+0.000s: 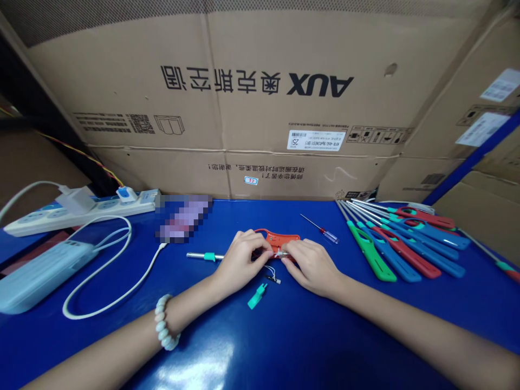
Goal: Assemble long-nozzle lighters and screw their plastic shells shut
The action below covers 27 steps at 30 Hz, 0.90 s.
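The opened red lighter casing point(284, 238) lies between my two hands, its hollow side up. My left hand point(244, 254) is closed at its left part, thumb and forefinger pinched over the lower edge; what they grip is partly hidden. My right hand point(312, 266) pinches a small metal-and-white part point(280, 253) at the casing's lower edge. A metal lighter tube with a green collar point(209, 257) sticks out left from under my left hand. Thin white wires with a small black-and-white component point(273, 279) lie below. Nearer me rests a loose green trigger point(257, 296).
A screwdriver point(323, 230) lies behind my right hand. Several assembled lighters point(400, 252) are fanned out at the right. At left are a power strip point(101, 208), a light-blue power bank point(46, 276), a white cable point(101, 314) and a pixelated phone-like object point(184, 219). A cardboard wall point(244, 119) stands behind.
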### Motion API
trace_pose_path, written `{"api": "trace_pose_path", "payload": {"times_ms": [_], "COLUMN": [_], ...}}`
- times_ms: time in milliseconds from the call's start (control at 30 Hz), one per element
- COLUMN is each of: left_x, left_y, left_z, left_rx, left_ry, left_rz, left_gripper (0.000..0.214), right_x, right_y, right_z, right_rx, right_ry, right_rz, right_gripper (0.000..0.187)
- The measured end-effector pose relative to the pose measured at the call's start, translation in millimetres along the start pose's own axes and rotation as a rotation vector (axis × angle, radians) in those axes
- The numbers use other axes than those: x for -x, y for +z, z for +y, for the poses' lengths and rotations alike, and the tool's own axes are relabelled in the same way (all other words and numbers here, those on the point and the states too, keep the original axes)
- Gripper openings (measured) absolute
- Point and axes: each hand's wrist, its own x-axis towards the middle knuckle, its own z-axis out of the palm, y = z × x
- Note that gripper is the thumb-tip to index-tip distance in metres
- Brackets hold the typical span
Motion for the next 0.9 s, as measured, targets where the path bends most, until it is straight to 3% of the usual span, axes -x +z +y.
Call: {"api": "trace_pose_path", "payload": {"times_ms": [900], "left_x": [1.2], "left_y": [2.4], "left_z": [0.1], "left_rx": [-0.047], "left_ry": [0.022], "left_rz": [-0.017], "left_gripper": [0.014], "right_x": [0.9], "right_y": [2.3], "right_z": [1.5], "right_rx": [-0.017], "right_ry": [-0.029], "right_rz": [-0.001], "right_gripper": [0.022]}}
